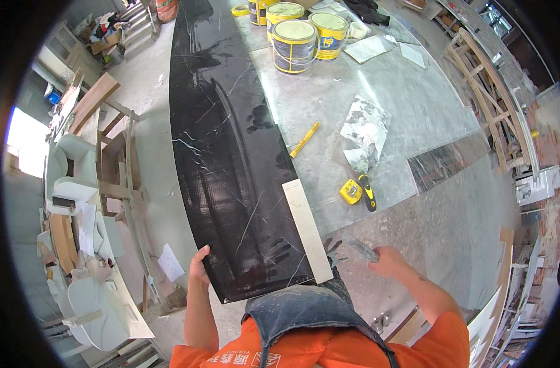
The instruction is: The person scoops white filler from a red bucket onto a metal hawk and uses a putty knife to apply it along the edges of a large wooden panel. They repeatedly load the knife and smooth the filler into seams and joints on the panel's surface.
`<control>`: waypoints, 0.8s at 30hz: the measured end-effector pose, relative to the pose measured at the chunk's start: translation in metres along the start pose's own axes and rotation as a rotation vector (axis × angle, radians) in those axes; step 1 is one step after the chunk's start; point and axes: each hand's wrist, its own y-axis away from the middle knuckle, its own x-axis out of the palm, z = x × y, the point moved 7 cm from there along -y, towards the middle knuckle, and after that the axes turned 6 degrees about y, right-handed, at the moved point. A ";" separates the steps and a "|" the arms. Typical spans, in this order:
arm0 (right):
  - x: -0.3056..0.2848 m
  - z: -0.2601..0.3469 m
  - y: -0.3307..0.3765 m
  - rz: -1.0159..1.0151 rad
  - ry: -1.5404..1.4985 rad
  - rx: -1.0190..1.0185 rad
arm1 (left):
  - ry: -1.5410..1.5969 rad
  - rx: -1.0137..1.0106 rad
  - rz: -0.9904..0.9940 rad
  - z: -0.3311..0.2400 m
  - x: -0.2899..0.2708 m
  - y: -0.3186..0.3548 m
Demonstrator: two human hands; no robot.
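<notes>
A long black stone slab with white veins lies lengthwise before me, its glossy top marked with dark handprints. My left hand grips its near left corner, the thumb tip showing at the edge. Along the slab's right edge, near me, rests a pale flat strip. To the right of that strip, my right hand is closed around a flat grey, blade-like piece; its exact kind does not show. The slab and strip are apart from my right hand.
On the grey worktable sit a yellow marker, a yellow tape measure, a black-and-yellow handled knife, a smeared white board and several cans. White stone parts stand on the left bench; a wooden frame is right.
</notes>
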 end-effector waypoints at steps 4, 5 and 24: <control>0.053 -0.030 0.006 0.039 -0.663 -0.024 | -0.031 0.005 -0.123 0.000 0.003 0.004; 0.069 -0.026 0.001 0.120 -0.896 -0.058 | -0.067 0.033 -0.172 -0.004 0.004 0.004; 0.076 0.126 -0.027 0.350 -1.847 -0.249 | -0.219 0.177 -0.281 -0.016 -0.015 -0.002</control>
